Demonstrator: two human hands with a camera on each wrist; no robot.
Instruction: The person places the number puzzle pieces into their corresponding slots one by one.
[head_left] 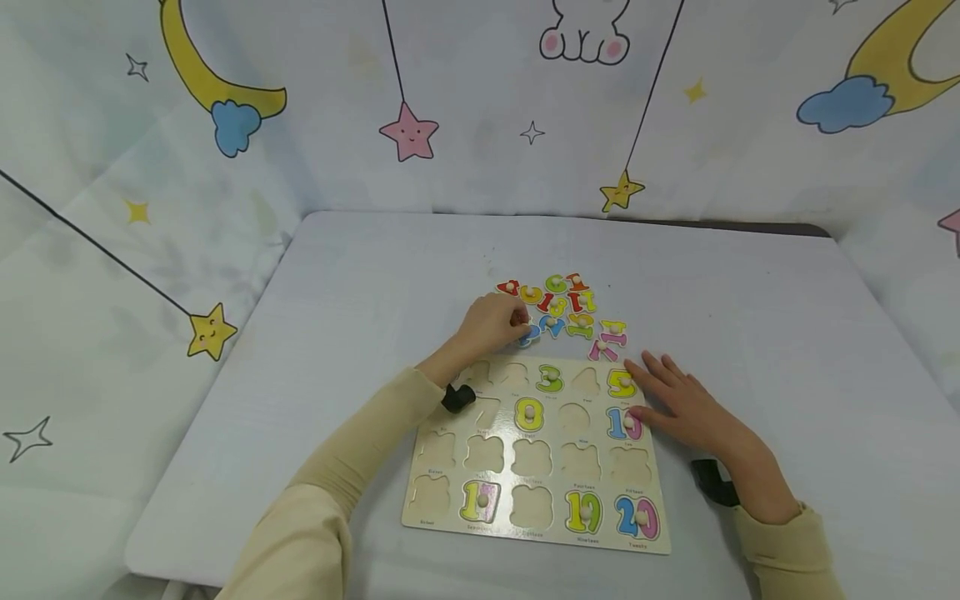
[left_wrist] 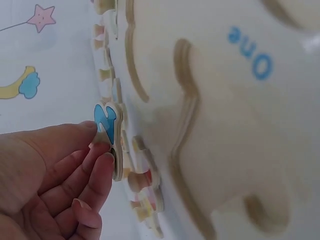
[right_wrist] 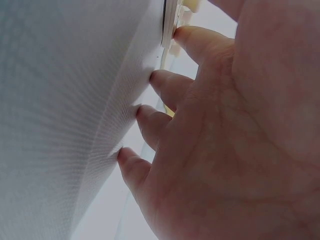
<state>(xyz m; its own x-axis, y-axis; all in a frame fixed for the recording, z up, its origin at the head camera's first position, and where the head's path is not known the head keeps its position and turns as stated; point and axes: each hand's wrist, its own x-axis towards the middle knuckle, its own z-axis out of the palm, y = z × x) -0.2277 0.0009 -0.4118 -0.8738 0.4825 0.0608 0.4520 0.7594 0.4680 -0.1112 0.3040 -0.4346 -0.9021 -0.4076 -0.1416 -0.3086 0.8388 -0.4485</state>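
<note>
My left hand (head_left: 489,325) pinches a blue number puzzle piece (left_wrist: 106,121) between thumb and fingers, just beyond the board's far edge. Part of that piece is hidden behind the fingers. The wooden number board (head_left: 498,417) has recessed slots, several of them bare. Pieces fill others, among them the green 3 (head_left: 550,379), the yellow 5 (head_left: 621,383), the 10 (head_left: 625,423) and the 20 (head_left: 637,518). With fingers spread, my right hand (head_left: 686,408) rests at the board's right edge, its thumb at the 10; its other fingertips reach the tabletop in the right wrist view.
Several loose number pieces with knobs, including a green one (head_left: 556,284) and a pink one (head_left: 603,349), lie in a cluster beyond the board. The white table (head_left: 360,283) meets a patterned cloth backdrop (head_left: 480,175) at the back.
</note>
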